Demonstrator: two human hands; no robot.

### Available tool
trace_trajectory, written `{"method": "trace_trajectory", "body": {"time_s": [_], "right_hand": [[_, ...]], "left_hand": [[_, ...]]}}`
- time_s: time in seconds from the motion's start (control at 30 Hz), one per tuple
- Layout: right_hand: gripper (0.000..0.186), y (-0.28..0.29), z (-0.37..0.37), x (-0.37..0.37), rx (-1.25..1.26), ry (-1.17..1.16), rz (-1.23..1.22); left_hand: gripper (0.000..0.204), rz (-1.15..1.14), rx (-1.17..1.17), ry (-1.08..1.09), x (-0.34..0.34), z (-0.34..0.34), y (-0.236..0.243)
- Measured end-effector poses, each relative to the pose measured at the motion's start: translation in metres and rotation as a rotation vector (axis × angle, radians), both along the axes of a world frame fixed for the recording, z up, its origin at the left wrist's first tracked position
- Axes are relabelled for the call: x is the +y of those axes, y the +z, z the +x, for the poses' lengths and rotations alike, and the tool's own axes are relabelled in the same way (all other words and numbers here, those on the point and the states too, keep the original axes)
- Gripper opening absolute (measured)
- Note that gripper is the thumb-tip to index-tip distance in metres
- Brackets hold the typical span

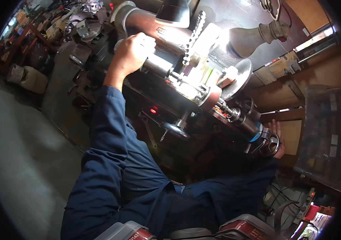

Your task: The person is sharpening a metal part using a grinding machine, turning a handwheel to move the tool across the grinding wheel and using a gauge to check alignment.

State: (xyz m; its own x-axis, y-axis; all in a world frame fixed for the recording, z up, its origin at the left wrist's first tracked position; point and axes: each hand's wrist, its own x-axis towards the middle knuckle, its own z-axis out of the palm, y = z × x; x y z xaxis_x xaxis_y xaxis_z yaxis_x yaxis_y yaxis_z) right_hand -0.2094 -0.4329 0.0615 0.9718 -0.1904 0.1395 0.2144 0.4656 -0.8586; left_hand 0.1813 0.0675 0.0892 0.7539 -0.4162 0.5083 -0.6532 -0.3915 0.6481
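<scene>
A grinding machine (158,28) fills the upper middle, brightly lit round its steel spindle (158,64) and grinding disc (242,74). My left hand (134,52) is closed over a part at the spindle's upper-left end; its grip hides what that is. My right hand (278,138) is at the chrome handwheel (273,146) on the right end of the shaft, fingers extended behind it, partly hidden. A segmented coolant hose (198,30) hangs over the middle, and a second handwheel (174,131) sits on the machine's front, below.
Metal parts (88,30) and a plastic jerrycan (32,80) lie at the upper left, beside grey floor (18,140). A wooden panel (282,92) and a dark plastic sheet (322,136) stand at the right. A wrench (150,134) hangs below the machine; cables (282,196) are at lower right.
</scene>
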Motion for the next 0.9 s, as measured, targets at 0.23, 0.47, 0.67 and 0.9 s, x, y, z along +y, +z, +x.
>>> {"method": "trace_trajectory", "body": {"time_s": [0.23,0.47,0.67,0.9], "right_hand": [[0.07,-0.002,-0.003,-0.003,-0.061,-0.158,0.056],[0.075,0.017,-0.006,-0.001,0.114,-0.188,0.051],[0.076,0.014,-0.019,-0.007,0.126,-0.197,0.012],[0.071,0.039,0.001,0.017,-0.038,-0.457,0.839]], "left_hand": [[0.021,0.008,0.05,0.012,-0.002,0.006,-0.001],[0.036,0.03,0.035,0.035,0.006,0.013,-0.002],[0.035,0.175,0.179,-0.031,-0.005,0.03,-0.005],[0.036,0.096,0.204,-0.291,0.012,0.046,-0.001]]}}
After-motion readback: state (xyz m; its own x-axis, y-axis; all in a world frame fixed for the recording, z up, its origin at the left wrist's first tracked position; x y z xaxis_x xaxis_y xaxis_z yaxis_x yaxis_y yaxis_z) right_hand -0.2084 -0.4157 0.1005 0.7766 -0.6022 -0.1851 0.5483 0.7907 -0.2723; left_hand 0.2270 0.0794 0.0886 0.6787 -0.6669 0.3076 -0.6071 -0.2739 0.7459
